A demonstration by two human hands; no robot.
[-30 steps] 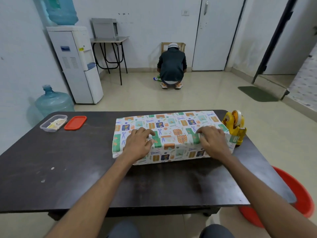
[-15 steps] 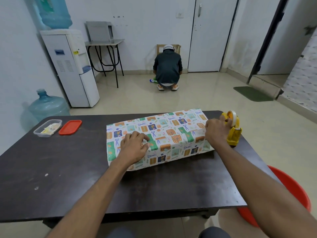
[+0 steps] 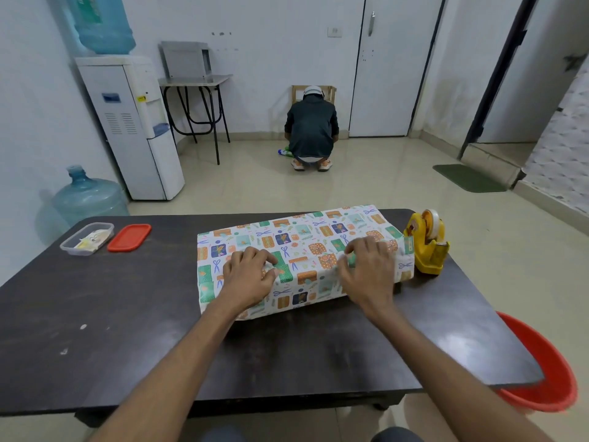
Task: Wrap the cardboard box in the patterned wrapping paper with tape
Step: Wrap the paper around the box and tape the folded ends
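Observation:
The box wrapped in patterned paper (image 3: 306, 250) lies on the dark table (image 3: 127, 314), right of centre. My left hand (image 3: 248, 277) rests on its top near the left end, bent fingertips pressing the paper overlap down. Toward the right end, my right hand (image 3: 369, 271) sits on the top, thumb and forefinger pinching what looks like a short strip of clear tape at the seam. The yellow tape dispenser (image 3: 427, 247) stands just beyond the box's right end. The cardboard itself is hidden under the paper.
A clear plastic container (image 3: 86, 239) and its red lid (image 3: 129, 237) lie at the table's far left. A red tub (image 3: 548, 371) sits on the floor by the table's right corner. A person (image 3: 310, 132) crouches near the far wall. A water dispenser (image 3: 134, 129) stands at the left.
My right hand reached out to the tape dispenser and has come back onto the box top. My left hand has stayed pressing the paper. The camera has tipped slightly.

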